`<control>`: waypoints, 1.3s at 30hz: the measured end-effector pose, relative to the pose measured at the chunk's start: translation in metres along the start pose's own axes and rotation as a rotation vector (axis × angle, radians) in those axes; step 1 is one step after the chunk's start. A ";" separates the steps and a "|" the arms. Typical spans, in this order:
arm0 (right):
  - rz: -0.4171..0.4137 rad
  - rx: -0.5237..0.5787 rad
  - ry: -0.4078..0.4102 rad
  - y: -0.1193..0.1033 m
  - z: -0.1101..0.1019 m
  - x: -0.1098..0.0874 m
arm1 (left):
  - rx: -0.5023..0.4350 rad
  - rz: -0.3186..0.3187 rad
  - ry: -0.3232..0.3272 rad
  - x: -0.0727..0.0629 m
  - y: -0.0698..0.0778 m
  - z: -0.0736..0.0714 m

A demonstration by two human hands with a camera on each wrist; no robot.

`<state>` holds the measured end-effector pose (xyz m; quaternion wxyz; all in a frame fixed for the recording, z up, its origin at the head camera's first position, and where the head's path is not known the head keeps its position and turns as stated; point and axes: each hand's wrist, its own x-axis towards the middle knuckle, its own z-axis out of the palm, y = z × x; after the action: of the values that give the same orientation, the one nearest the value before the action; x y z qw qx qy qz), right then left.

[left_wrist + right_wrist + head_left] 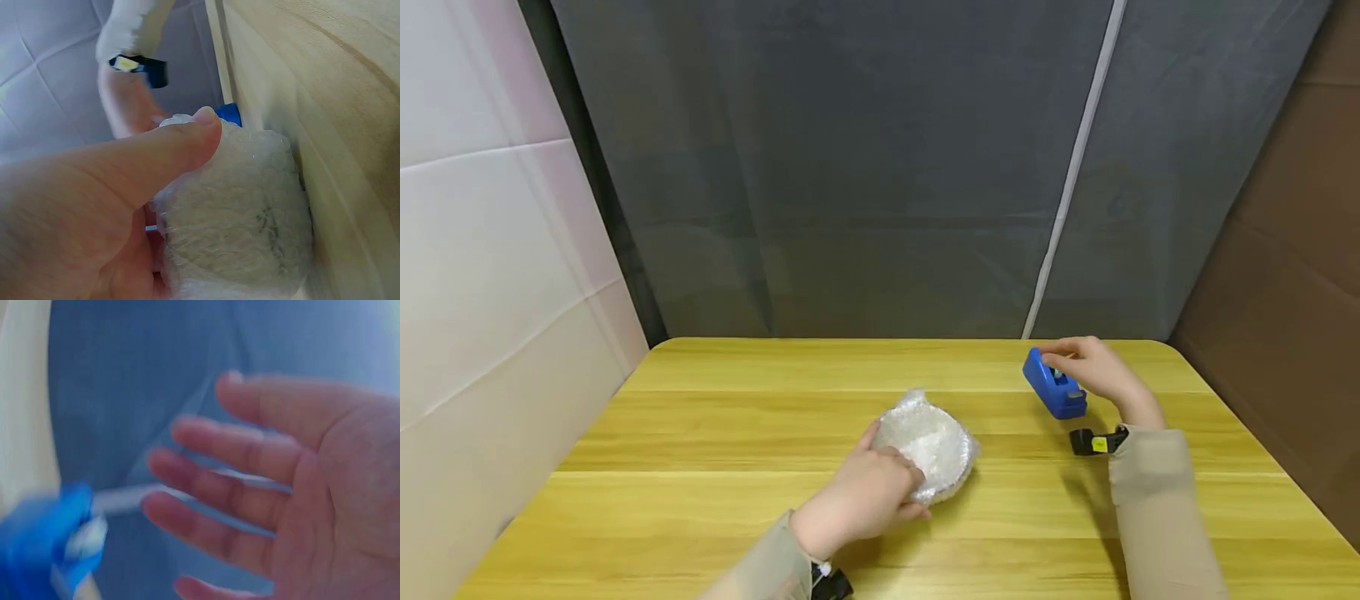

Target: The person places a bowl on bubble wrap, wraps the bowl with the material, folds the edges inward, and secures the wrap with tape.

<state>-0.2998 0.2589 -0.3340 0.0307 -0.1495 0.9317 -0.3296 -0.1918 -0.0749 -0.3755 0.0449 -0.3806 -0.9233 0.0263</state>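
Observation:
A round bundle in clear bubble wrap (936,450) sits on the table, its contents blurred by the wrap. My left hand (865,492) holds it from the near left side. In the left wrist view the thumb (194,140) presses against the bubble wrap (231,219), with the other fingers partly hidden behind it. Toward the table's far right stands a blue tape dispenser (1054,385). Right over it hovers my right hand (1093,371). The right wrist view shows that hand's fingers (231,494) spread and loosely straight, apart from the blurred blue dispenser (37,544).
The wood-grain table (715,433) has rounded far corners. Behind it hangs a dark grey curtain (865,183) with a pale strip. A white sheet (497,217) borders the left side, and a brown panel (1292,250) the right. Both wrists carry black straps with small devices.

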 end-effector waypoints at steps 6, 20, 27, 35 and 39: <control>0.229 0.008 0.026 0.042 0.000 -0.001 | -0.025 0.001 0.001 -0.004 -0.002 -0.001; 0.331 0.062 -0.061 0.059 0.011 -0.009 | -0.026 0.011 0.013 -0.012 0.002 0.000; 0.325 0.169 -0.065 0.060 0.013 -0.005 | -0.029 0.018 0.033 -0.014 0.000 -0.001; 0.379 0.369 -0.088 0.064 0.019 0.001 | -0.038 0.011 0.048 -0.019 -0.003 -0.002; 0.402 0.487 -0.099 0.067 0.021 0.000 | -0.038 0.009 0.065 -0.020 -0.001 -0.002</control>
<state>-0.3137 0.2960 -0.3922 0.1754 0.0334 0.8338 -0.5224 -0.1781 -0.0899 -0.3745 0.0676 -0.3863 -0.9199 -0.0036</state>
